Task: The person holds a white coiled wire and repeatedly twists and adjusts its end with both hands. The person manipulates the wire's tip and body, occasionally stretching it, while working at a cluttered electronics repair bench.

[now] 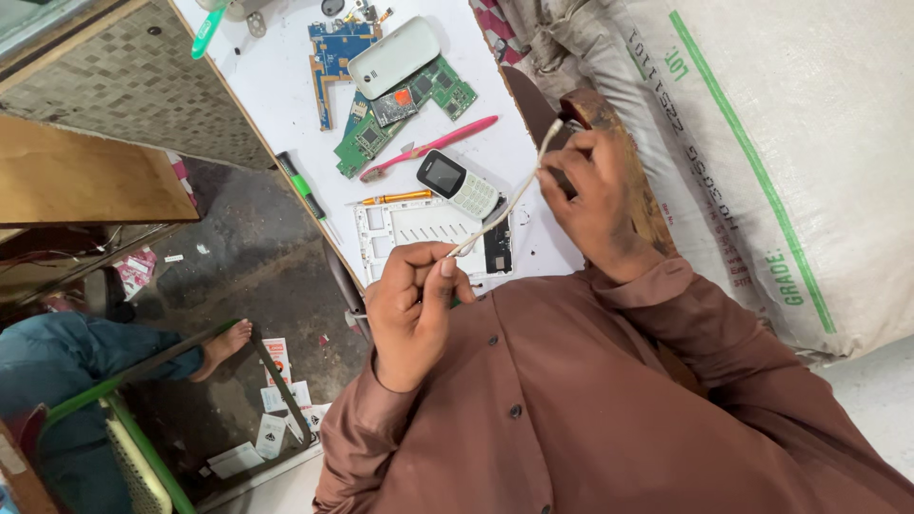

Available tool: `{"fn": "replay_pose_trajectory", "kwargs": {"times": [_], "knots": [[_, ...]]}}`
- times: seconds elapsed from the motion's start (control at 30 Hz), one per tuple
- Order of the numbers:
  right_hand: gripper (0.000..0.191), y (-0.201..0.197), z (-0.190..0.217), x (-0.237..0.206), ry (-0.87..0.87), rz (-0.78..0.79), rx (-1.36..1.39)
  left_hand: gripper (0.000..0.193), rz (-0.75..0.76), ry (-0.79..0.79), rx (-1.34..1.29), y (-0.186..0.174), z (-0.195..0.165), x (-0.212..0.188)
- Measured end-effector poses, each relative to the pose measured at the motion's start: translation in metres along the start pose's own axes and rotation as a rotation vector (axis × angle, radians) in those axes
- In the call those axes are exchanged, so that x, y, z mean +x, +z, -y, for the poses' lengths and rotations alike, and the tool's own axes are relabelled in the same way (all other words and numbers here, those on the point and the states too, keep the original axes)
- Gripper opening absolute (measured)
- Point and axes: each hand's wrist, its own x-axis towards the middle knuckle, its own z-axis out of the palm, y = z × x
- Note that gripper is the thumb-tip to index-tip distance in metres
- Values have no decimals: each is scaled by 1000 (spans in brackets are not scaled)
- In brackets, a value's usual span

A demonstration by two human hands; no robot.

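Over the edge of the white worktable [276, 86], both hands are up and working a thin white cable [500, 209] stretched between them. The left hand [411, 319] pinches the lower end between thumb and fingertips, the other fingers curled in. The right hand [592, 205] has closed its fingers round the upper end, wrist bent, just in front of a brown wooden piece.

The cable runs on a clean diagonal, its long axis going from low left, near the chest, to high right, away from the body. It hangs in the air above the white plastic phone frame [419, 228] and touches nothing on the table. The tip at the right hand looks darker, possibly a plug, though it's too small to be sure.

To handle this well, I'd say keep the tension light and even: pinch close to the section being worked, and don't kink it at the right-hand bend.

Just beyond the hands lies a small keypad phone [457, 186], with a pink toothbrush [428, 148], an orange-handled screwdriver [395, 198] and green circuit boards [400, 119] farther up.
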Motion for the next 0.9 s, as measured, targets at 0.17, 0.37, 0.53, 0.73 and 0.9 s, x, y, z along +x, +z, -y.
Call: {"fn": "replay_pose_trajectory", "kwargs": {"times": [0.17, 0.37, 0.53, 0.73, 0.9], "knots": [[30, -12, 3, 5, -51, 224, 96, 15, 40, -37, -77, -2, 1, -2], [29, -19, 48, -12, -66, 297, 582, 16, 121, -131, -154, 8, 2, 3], [24, -1, 66, -23, 461, 302, 1371, 18, 144, -118, -36, 14, 0, 6], [12, -5, 67, -19, 410, 295, 1025, 25, 100, 16, 123, 16, 5, 8], [15, -25, 72, -6, -53, 161, 332, 12, 26, 192, 330, 20, 6, 7]]}}
